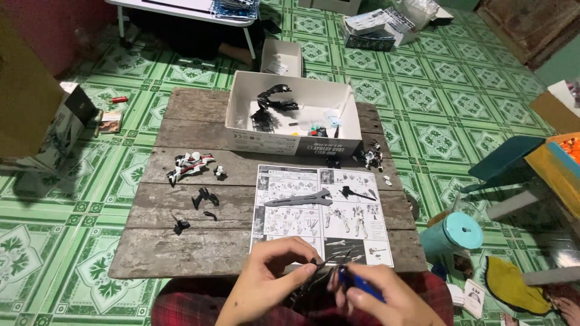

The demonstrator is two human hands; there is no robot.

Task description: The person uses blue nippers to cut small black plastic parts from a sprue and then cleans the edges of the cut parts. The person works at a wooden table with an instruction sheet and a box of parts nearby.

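Observation:
My left hand [272, 274] pinches a small dark plastic model part [319, 264] at the near edge of a low wooden table [181, 241]. My right hand [377, 296] grips a blue-handled tool [356, 282] whose tip meets that part. Just beyond my hands lies an open instruction sheet [290, 226] with a long grey blade-shaped piece [299, 200] and a small black piece [353, 193] resting on it.
A white cardboard box [290, 142] with black parts stands at the table's far side. A white-red-black model section [190, 164] and loose black bits [204, 196] lie at left. A teal cylinder [452, 236], boxes and a small white table surround me on the green tiled floor.

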